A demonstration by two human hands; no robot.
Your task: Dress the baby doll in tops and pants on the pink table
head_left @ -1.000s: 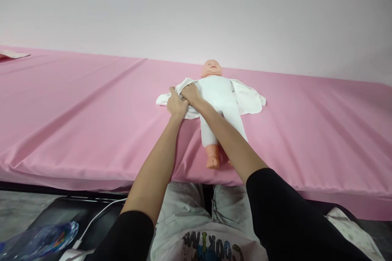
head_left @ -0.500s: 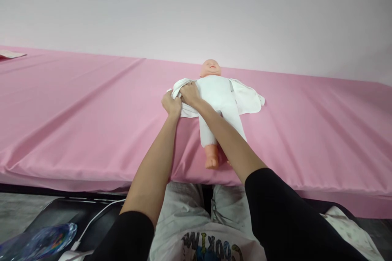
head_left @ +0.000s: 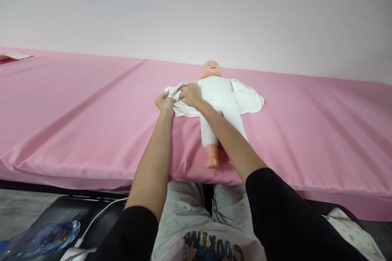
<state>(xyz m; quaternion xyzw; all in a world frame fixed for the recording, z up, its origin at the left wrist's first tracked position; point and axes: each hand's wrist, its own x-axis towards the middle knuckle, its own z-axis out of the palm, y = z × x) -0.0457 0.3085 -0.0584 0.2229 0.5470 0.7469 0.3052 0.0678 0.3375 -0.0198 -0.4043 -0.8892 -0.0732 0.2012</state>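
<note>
A baby doll point(head_left: 220, 102) in a white body suit lies on its back on the pink sheet point(head_left: 92, 106), head away from me. Under it spreads a white cloth point(head_left: 248, 100). My left hand point(head_left: 164, 102) is closed on the bunched left edge of that cloth. My right hand point(head_left: 190, 94) reaches across the doll's legs and pinches the same bunched cloth by the doll's left shoulder side. The doll's bare foot point(head_left: 212, 160) points toward me.
The pink mattress runs the whole width, with a pale wall point(head_left: 196, 12) behind. A small flat cloth point(head_left: 14, 55) lies at the far left. Below the mattress edge, at lower left, sit a dark bag point(head_left: 67, 212), a white cable point(head_left: 98, 214) and a shiny plastic wrapper point(head_left: 49, 238).
The flat left flap of the cloth has been gathered up into a bunch. My left hand has shifted left and closed on it; my right hand stayed by the doll's shoulder.
</note>
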